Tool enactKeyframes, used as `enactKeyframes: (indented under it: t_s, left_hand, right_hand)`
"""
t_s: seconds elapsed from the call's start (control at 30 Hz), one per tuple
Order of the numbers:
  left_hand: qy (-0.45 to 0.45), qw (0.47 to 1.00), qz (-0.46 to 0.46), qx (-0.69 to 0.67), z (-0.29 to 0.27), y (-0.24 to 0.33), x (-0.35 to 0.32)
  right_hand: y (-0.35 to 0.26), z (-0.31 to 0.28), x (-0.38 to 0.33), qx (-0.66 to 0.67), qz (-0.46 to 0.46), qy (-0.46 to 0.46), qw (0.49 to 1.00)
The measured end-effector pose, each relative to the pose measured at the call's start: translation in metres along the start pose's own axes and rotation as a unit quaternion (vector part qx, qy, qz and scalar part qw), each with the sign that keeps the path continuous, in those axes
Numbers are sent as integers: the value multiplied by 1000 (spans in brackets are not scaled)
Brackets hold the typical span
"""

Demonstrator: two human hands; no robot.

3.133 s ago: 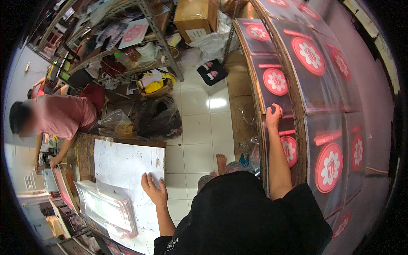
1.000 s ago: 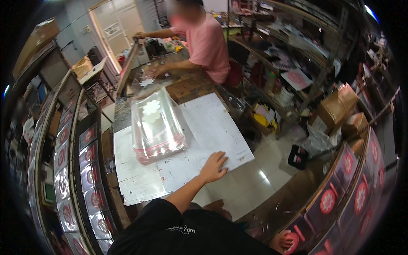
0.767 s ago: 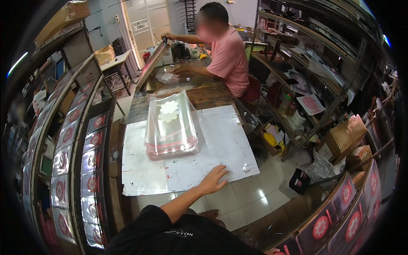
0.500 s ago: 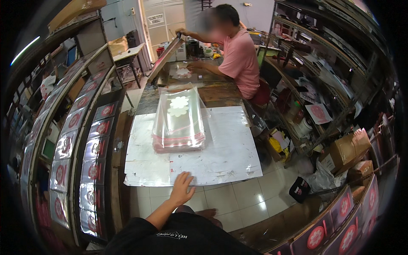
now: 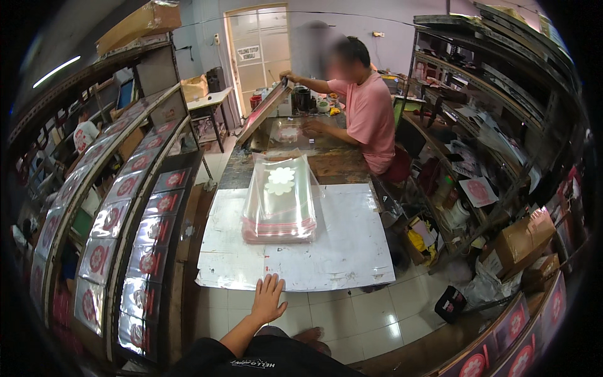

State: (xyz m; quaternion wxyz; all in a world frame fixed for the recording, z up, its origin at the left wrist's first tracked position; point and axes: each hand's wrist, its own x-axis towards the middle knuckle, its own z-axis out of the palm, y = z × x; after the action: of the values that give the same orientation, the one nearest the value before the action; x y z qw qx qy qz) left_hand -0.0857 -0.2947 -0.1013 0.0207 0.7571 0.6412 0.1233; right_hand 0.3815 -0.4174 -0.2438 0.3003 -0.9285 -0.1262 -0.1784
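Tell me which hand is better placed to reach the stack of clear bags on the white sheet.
The left hand. It lies open at the near edge of the white sheet, with the stack of clear bags straight ahead of it. The right hand is not in view, so its position cannot be judged.

stack of clear bags [image 5: 279, 204]: glossy, transparent plastic film, smooth. white sheet [image 5: 295, 242] covering the table: matt paper, scuffed and stained. table [image 5: 326, 164] beyond it: dark worn wood. floor [image 5: 370, 314]: glossy pale tile. cardboard boxes [image 5: 522, 242]: matt brown. racked packs [image 5: 147, 229]: shiny plastic wrap.
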Motion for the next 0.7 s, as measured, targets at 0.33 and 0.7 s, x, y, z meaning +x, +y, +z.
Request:
enactKeyframes:
  t_s: [0.33, 0.7]
  left_hand:
    - [-34, 999, 1, 20, 10, -1, 0]
    - [-83, 996, 15, 21, 6, -3, 2]
  right_hand:
    - [24, -14, 1, -21, 48, 40, 998]
    - [111, -53, -5, -92, 116, 41, 988]
